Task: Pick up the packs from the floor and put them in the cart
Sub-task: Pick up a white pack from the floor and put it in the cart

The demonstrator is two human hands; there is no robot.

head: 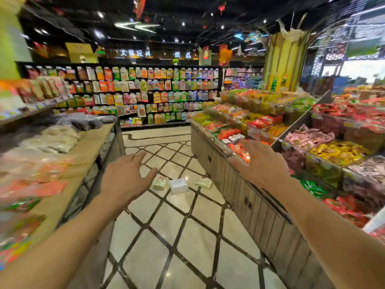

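Observation:
Three packs lie on the tiled floor of a shop aisle ahead of me: a pale green pack (159, 183) on the left, a white clear-wrapped pack (178, 185) in the middle, and another pale green pack (203, 182) on the right. My left hand (127, 176) is stretched forward, fingers spread and holding nothing, its thumb just in front of the left pack in the picture. My right hand (260, 163) is also held out, open and empty, in front of the right display's edge. No cart is in view.
A low wooden display table (89, 147) with bagged goods lines the left side. A long bin counter (239, 184) of bright snack packets lines the right. A wall of hanging packets (145, 90) closes the aisle's far end. The view is motion-blurred at the edges.

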